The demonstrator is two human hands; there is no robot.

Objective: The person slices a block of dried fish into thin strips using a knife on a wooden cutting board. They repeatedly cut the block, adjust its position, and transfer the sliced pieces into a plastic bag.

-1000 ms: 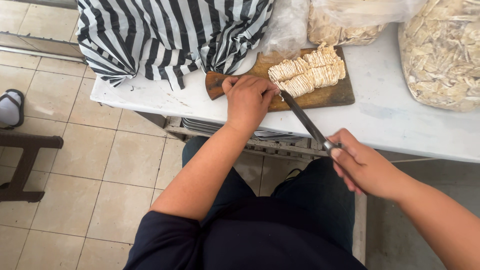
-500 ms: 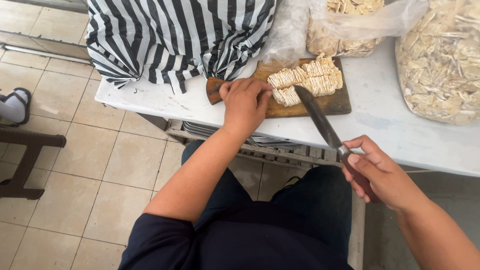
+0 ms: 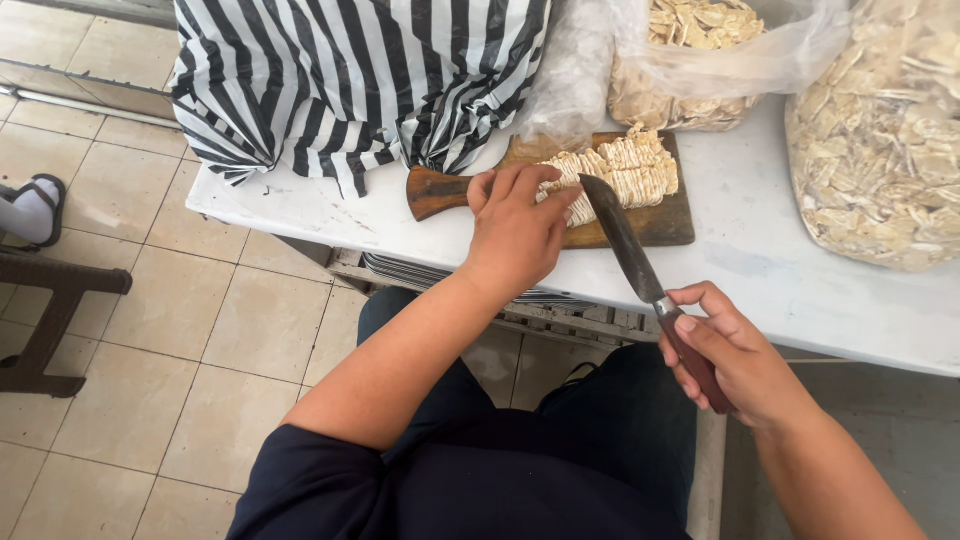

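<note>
While left hand [image 3: 515,225] pins noodle blocks [image 3: 625,170], right hand [image 3: 735,355] grips knife [image 3: 625,245]

Small food-preparation workplace, white table [image 3: 800,290] on tiled floor [image 3: 150,330], bulk clear bags of cut pale pieces [image 3: 880,130], wooden cutting board [image 3: 660,222], striped plastic bag [image 3: 360,80]
</note>
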